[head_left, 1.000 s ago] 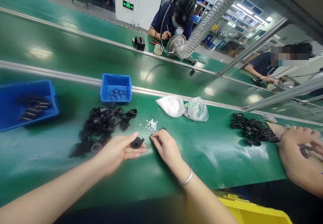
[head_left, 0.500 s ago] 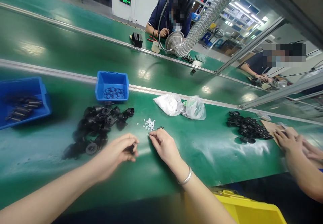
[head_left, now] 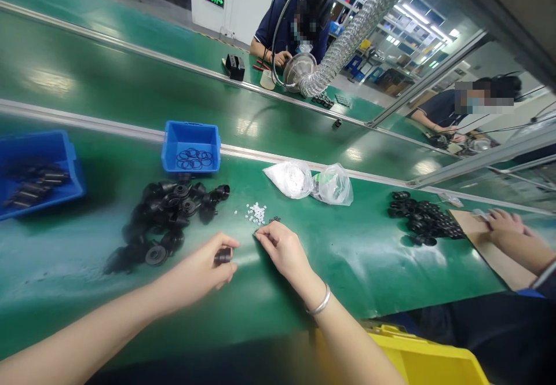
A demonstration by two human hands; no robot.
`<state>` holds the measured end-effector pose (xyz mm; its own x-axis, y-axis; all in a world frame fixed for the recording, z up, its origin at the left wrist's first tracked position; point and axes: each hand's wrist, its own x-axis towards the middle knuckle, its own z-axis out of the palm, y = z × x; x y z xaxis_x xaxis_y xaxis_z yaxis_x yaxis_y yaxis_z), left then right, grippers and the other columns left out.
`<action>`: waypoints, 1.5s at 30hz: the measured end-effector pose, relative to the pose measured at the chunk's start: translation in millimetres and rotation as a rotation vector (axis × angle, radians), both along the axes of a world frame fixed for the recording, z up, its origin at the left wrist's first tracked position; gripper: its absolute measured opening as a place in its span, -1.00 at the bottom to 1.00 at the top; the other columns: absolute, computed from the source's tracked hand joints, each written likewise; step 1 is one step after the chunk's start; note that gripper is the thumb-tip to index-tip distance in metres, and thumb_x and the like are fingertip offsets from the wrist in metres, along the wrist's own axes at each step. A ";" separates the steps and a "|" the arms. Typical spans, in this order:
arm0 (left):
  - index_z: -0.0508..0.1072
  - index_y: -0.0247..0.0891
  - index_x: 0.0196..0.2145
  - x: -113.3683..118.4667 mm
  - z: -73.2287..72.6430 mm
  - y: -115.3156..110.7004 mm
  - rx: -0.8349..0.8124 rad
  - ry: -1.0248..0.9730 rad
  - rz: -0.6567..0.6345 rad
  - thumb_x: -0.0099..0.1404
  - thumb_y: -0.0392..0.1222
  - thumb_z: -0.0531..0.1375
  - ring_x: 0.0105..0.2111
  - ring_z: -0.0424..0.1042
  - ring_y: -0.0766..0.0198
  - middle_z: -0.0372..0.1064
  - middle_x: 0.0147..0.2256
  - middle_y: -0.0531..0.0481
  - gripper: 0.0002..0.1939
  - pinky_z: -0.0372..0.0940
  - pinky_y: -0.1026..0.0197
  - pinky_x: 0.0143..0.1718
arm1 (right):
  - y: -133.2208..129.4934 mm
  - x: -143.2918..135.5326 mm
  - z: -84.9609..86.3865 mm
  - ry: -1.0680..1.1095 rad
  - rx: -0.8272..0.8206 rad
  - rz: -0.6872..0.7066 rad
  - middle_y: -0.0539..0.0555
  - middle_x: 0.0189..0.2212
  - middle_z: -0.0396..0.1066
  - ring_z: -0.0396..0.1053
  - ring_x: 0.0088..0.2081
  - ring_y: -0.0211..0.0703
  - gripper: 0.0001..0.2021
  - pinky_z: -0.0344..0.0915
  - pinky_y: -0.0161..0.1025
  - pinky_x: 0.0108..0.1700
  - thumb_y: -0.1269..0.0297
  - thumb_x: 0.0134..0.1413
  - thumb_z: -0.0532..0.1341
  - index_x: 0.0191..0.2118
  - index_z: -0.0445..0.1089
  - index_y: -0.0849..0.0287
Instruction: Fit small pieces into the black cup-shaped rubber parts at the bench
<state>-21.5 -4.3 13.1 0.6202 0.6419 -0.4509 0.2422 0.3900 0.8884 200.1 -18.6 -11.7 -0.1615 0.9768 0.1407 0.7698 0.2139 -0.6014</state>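
Note:
My left hand (head_left: 212,260) is closed around a small black cylindrical part (head_left: 223,255), its ringed end showing between thumb and fingers. To its right my right hand (head_left: 278,245) pinches at the green table surface; whatever lies between its fingertips is too small to name. Just beyond those fingertips are a scatter of small white pieces (head_left: 256,213) and a few tiny dark pieces (head_left: 275,219). A heap of black round plastic parts (head_left: 174,208) lies beyond and left of my left hand.
A blue bin (head_left: 191,168) holds black rings; another blue bin (head_left: 65,191) at left holds dark cylinders. Two clear plastic bags (head_left: 290,179) lie at the back. At right are more black parts (head_left: 419,217), cardboard (head_left: 482,249) and a co-worker's hand (head_left: 506,223). A yellow bin (head_left: 417,347) stands below the edge.
My left hand has turned, so the black cylindrical part shows more plainly. My right hand stays almost in place. The co-worker's arm at right has shifted, uncovering more of the cardboard.

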 end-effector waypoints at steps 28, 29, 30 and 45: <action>0.41 -0.17 0.06 5.0 -2.5 -0.7 0.368 0.135 0.011 0.16 -0.27 0.16 -0.55 0.22 0.23 0.13 -0.62 0.16 -0.53 0.19 0.22 -0.31 | -37.2 -39.1 4.5 -0.201 0.317 0.235 0.13 -0.34 0.38 0.36 -0.32 -0.11 -0.81 0.35 -0.17 -0.31 0.44 0.27 0.04 -0.06 0.30 0.18; 0.41 -0.16 0.05 5.0 -2.4 -0.7 0.365 0.129 0.017 0.16 -0.27 0.17 -0.55 0.22 0.23 0.16 -0.61 0.15 -0.53 0.19 0.22 -0.32 | -38.1 -39.4 5.1 -0.216 0.318 0.236 0.13 -0.34 0.38 0.37 -0.33 -0.10 -0.81 0.35 -0.17 -0.33 0.44 0.27 0.05 -0.05 0.30 0.18; 0.41 -0.15 0.05 5.0 -2.6 -0.6 0.359 0.120 0.025 0.15 -0.28 0.17 -0.55 0.24 0.22 0.19 -0.59 0.13 -0.53 0.20 0.22 -0.33 | -38.8 -39.7 5.8 -0.230 0.319 0.236 0.13 -0.35 0.39 0.37 -0.34 -0.10 -0.81 0.34 -0.17 -0.34 0.44 0.26 0.05 -0.05 0.30 0.18; 0.41 -0.15 0.05 6.6 -8.0 -0.8 0.280 0.105 0.043 0.16 -0.20 0.22 -0.03 0.41 -0.01 0.38 0.03 -0.09 -0.54 0.23 0.10 0.06 | -32.4 -28.8 14.2 -0.040 0.229 0.273 0.11 -0.27 0.43 0.38 -0.24 -0.15 -0.83 0.38 -0.20 -0.20 0.43 0.28 0.06 -0.09 0.35 0.17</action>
